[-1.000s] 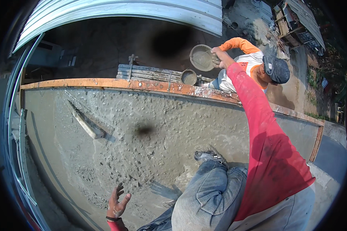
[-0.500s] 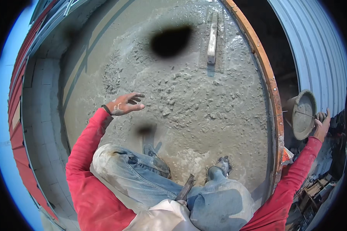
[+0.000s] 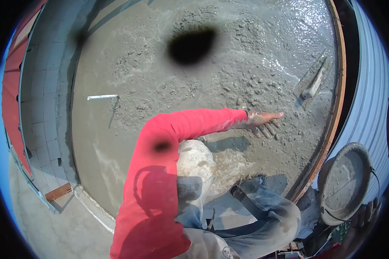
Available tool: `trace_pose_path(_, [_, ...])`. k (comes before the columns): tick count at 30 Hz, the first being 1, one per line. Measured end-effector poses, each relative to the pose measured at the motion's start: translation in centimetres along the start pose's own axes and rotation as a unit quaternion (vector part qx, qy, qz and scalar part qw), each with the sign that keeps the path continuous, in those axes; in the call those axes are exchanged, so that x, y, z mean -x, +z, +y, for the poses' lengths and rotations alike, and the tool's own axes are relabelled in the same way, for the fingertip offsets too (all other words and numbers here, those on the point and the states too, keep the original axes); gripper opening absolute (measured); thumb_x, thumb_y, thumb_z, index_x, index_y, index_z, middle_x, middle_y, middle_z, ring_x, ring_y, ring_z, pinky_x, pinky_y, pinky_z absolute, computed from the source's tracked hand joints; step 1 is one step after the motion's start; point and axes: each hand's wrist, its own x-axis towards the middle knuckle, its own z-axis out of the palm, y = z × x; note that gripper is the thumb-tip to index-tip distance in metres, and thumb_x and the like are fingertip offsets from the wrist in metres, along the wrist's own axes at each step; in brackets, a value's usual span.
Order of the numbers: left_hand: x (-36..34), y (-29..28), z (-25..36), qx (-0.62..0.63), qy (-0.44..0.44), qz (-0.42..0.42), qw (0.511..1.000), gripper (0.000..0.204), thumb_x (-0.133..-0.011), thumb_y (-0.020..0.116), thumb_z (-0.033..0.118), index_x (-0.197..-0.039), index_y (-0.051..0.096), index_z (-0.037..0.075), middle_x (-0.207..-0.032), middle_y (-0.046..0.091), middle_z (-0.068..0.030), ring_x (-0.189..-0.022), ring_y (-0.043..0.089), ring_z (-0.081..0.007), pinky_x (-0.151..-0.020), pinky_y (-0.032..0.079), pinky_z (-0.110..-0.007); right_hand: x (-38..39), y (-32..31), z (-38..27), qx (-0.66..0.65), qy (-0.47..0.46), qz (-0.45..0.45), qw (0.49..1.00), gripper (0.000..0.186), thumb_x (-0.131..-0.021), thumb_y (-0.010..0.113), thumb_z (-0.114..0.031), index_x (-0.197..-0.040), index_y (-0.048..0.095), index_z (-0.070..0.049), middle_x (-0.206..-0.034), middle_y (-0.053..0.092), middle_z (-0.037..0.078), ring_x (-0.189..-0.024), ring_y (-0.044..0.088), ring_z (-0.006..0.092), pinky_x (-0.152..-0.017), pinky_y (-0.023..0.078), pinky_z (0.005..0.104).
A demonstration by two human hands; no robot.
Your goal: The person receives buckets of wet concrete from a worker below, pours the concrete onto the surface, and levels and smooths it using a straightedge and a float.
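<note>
My left hand (image 3: 263,124) reaches to the right, low over the lumpy wet concrete (image 3: 194,95), fingers spread and holding nothing. I cannot tell whether its fingertips touch the surface. At the lower right, in deep shade, my right hand (image 3: 367,214) has its fingers curled at the thin wire handle of a round, mortar-smeared bucket (image 3: 364,170). The bucket is tilted so that its grey-coated inside shows. Beyond my left hand, a float with a pale bar handle (image 3: 314,83) lies on the concrete near the form edge.
A wooden form board (image 3: 342,64) bounds the concrete on the right, with corrugated metal sheet (image 3: 371,86) beyond. A block wall (image 3: 43,95) runs along the left. A white stick (image 3: 102,97) stands in the concrete; a reddish brick (image 3: 58,192) sits at the wall's end.
My view has turned left. My left arm has swung across to the right, its hand still open. The bucket is now nearer and lower, with my right hand still at it.
</note>
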Motion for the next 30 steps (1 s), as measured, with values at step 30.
trace_pose_path(30, [34.2, -10.3, -26.1, 0.637, 0.408, 0.36, 0.547, 0.073, -0.092, 0.058, 0.054, -0.146, 0.04, 0.007, -0.147, 0.044, -0.0124, -0.133, 0.044, -0.0287, -0.111, 0.036, -0.04, 27.2, 45.3, 33.0, 0.521, -0.082, -0.625, 0.576, 0.043, -0.083, 0.073, -0.038, -0.1, 0.06, -0.001, -0.09, 0.065, 0.017, -0.094, 0.059, 0.0343, -0.083, 0.041, 0.0471])
